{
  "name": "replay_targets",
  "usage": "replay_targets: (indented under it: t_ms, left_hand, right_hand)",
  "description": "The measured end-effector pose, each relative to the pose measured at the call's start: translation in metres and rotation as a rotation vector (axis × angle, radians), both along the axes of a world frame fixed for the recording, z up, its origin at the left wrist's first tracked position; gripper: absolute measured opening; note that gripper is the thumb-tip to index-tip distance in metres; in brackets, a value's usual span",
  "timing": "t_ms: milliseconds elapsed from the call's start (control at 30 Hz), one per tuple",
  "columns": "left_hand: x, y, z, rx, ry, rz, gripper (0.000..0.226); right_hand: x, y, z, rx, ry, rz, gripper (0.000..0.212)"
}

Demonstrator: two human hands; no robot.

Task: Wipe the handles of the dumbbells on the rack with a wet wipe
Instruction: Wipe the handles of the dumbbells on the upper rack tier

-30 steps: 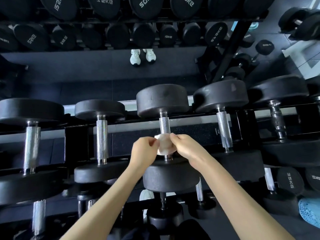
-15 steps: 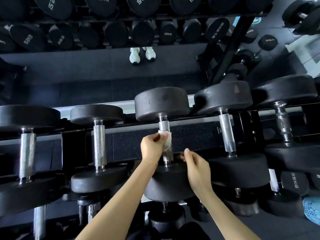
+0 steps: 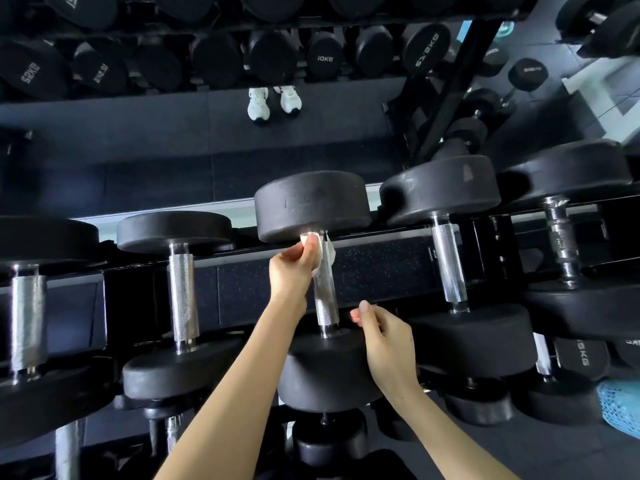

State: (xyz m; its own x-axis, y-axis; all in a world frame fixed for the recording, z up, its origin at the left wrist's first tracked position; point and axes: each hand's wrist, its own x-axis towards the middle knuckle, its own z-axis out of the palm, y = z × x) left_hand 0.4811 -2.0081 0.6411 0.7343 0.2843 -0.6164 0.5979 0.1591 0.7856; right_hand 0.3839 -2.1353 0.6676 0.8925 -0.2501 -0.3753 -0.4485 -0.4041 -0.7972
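Gripping wipe, left hand meets handle's far end.

A white wet wipe stands out against the silver, cross-hatched handle of a matt black dumbbell; the neighbouring handle carries the same fine knurled pattern, while the far-right handle is glossy chrome. The rack is black, the panel behind it black flecked with pale specks. White lettering marks the dark weights above, near a pair of white trainers; a turquoise mesh shows at lower right
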Motion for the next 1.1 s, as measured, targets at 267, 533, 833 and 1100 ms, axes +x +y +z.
replay_targets:
  t_ms: [267,533,833,1100]
  left_hand:
    - [-0.021,0.004,0.004,0.528,-0.172,-0.377,0.035]
    - [-0.049,0.013,0.006,0.534,-0.107,-0.661,0.045]
    - [-0.053,0.022,0.007,0.436,0.003,-0.847,0.042]
    - [-0.056,0.018,0.010,0.136,0.139,-0.340,0.026]
  right_hand:
    - [0.000,0.001,-0.001,-0.050,-0.012,0.027,0.038]
    - [-0.002,0.000,-0.002,-0.079,-0.038,0.051,0.050]
    - [-0.001,-0.002,-0.007,-0.084,-0.033,0.043,0.051]
    - [-0.002,-0.002,-0.005,-0.052,-0.008,0.005,0.047]
